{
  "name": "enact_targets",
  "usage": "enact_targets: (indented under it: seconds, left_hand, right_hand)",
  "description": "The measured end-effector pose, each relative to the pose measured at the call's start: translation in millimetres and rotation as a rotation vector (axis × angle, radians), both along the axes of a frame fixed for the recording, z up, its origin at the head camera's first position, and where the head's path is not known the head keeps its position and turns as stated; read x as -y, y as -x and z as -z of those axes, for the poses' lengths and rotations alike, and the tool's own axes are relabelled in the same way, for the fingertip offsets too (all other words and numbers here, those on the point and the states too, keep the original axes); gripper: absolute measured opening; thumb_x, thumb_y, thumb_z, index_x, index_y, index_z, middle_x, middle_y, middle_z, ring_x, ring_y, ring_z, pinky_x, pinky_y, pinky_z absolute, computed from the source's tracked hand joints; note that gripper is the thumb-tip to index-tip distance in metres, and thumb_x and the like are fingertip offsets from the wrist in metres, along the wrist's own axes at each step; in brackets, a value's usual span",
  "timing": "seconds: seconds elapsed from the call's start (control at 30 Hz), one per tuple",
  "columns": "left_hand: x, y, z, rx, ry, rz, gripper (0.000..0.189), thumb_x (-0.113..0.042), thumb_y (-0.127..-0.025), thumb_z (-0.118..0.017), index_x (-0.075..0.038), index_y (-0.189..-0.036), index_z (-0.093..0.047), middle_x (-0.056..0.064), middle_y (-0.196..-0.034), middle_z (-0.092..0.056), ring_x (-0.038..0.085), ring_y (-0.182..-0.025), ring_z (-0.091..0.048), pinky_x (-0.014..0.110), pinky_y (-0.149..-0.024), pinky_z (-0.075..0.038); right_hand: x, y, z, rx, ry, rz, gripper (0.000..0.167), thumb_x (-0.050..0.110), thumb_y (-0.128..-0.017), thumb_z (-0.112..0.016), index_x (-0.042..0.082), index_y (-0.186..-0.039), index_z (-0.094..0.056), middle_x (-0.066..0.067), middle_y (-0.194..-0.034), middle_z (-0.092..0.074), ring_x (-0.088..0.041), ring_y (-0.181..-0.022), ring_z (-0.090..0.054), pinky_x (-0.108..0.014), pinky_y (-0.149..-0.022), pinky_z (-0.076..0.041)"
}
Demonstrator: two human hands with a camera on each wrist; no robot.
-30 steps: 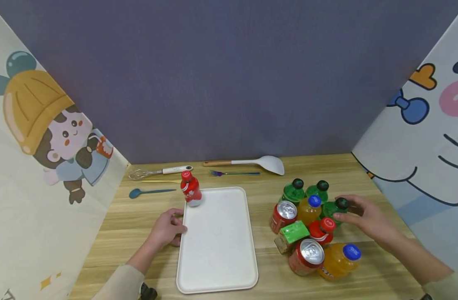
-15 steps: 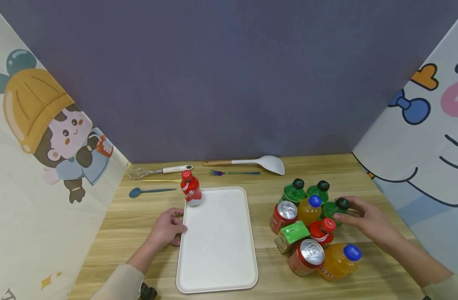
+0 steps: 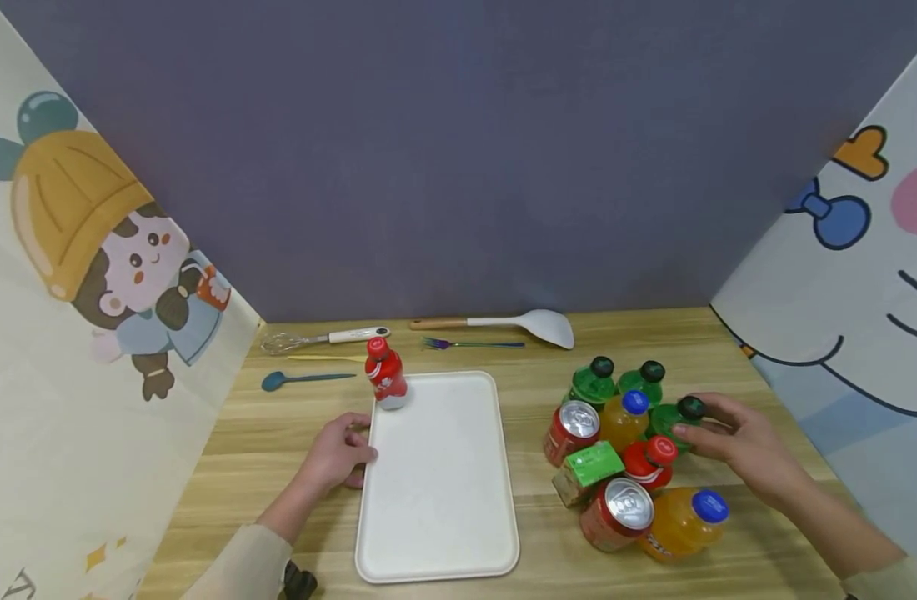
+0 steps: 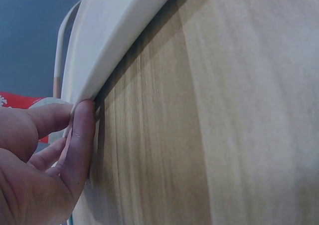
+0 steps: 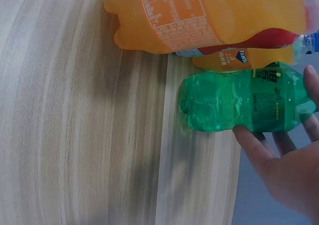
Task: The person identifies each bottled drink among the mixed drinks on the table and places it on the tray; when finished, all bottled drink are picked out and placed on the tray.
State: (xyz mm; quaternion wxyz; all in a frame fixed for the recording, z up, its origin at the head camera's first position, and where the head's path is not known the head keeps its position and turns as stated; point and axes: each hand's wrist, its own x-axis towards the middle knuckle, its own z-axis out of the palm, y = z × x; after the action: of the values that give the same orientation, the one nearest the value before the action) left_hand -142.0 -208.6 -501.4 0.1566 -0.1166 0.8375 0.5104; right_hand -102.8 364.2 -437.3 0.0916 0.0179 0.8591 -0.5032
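Note:
In the head view, my left hand [image 3: 340, 450] pinches the left rim of a white tray [image 3: 438, 475]. The left wrist view shows thumb and fingers on either side of that tray's edge [image 4: 107, 40]. A small red bottle [image 3: 387, 379] stands upright at the tray's far left corner. On the right, my right hand [image 3: 744, 446] is round a green soda bottle [image 3: 667, 423] with a black cap, thumb on one side, fingers on the other. In the right wrist view this green bottle [image 5: 234, 100] stands on the table, the fingers partly behind it.
Beside the held bottle cluster two more green bottles [image 3: 593, 385], orange soda bottles [image 3: 679, 525], red cans [image 3: 616, 517], a red bottle [image 3: 648, 467] and a green-topped carton [image 3: 589, 467]. Along the back lie a whisk [image 3: 331, 337], a fork [image 3: 473, 343], a spatula [image 3: 537, 323] and a blue spoon [image 3: 304, 379].
The head view has shifted slightly, moving everything a little to the right in it. Both hands keep their places on the tray and the green bottle.

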Motion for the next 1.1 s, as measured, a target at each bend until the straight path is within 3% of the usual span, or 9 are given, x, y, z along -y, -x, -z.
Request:
enact_targets:
  seconds: [0.07, 0.13, 0.27, 0.43, 0.77, 1.1]
  left_hand:
    - [-0.1, -0.2, 0.1, -0.002, 0.003, 0.000, 0.057, 0.003, -0.088, -0.073, -0.003, -0.141, -0.052, 0.015, -0.098, -0.061, 0.024, -0.072, -0.065, 0.040, -0.054, -0.063]
    - [-0.3, 0.4, 0.3, -0.003, 0.009, 0.002, 0.056, 0.002, -0.088, -0.073, -0.003, -0.140, -0.052, 0.015, -0.097, -0.062, 0.024, -0.072, -0.065, 0.039, -0.054, -0.063]
    - [-0.6, 2.2, 0.0, -0.002, 0.021, 0.004, 0.056, 0.001, -0.089, -0.074, -0.004, -0.140, -0.053, 0.014, -0.096, -0.062, 0.024, -0.070, -0.064, 0.039, -0.053, -0.063]
    - [-0.4, 2.5, 0.4, -0.003, 0.019, 0.005, 0.057, 0.002, -0.088, -0.074, -0.004, -0.140, -0.053, 0.014, -0.095, -0.063, 0.023, -0.071, -0.064, 0.038, -0.053, -0.063]
    - [-0.5, 3.1, -1.3, -0.018, -0.008, 0.010, 0.056, 0.003, -0.087, -0.074, -0.002, -0.139, -0.053, 0.014, -0.093, -0.063, 0.023, -0.068, -0.063, 0.039, -0.050, -0.062]
    - [0.5, 2.2, -2.1, -0.006, 0.013, 0.014, 0.056, 0.002, -0.089, -0.074, -0.003, -0.140, -0.053, 0.014, -0.094, -0.063, 0.023, -0.069, -0.063, 0.038, -0.051, -0.062]
  right_hand:
    - [-0.7, 0.3, 0.6, -0.011, 0.007, 0.007, 0.062, 0.031, -0.098, -0.070, 0.001, -0.147, -0.046, -0.012, -0.147, -0.048, -0.007, -0.114, -0.064, -0.037, -0.087, -0.064]
    - [-1.3, 0.5, 1.3, -0.019, 0.040, 0.013, 0.060, 0.029, -0.098, -0.070, 0.001, -0.146, -0.047, 0.001, -0.139, -0.053, 0.005, -0.106, -0.063, -0.036, -0.087, -0.064]
    - [-2.1, 0.2, 2.3, -0.034, 0.118, 0.027, 0.052, 0.021, -0.099, -0.070, 0.001, -0.142, -0.051, 0.021, -0.124, -0.057, 0.003, -0.102, -0.067, -0.034, -0.084, -0.065]
    - [-3.3, -0.3, 2.0, -0.042, 0.170, 0.047, 0.043, 0.016, -0.100, -0.067, 0.003, -0.140, -0.056, 0.022, -0.119, -0.062, -0.006, -0.100, -0.072, -0.033, -0.081, -0.065]
    - [-5.9, 2.9, -5.8, -0.074, 0.136, 0.064, 0.038, 0.016, -0.100, -0.067, 0.012, -0.137, -0.062, 0.023, -0.119, -0.063, -0.004, -0.097, -0.072, -0.031, -0.078, -0.065]
    - [-6.8, 4.2, -32.8, -0.114, 0.134, 0.054, 0.035, 0.013, -0.100, -0.067, 0.011, -0.134, -0.063, 0.019, -0.117, -0.064, -0.010, -0.091, -0.075, -0.030, -0.075, -0.065]
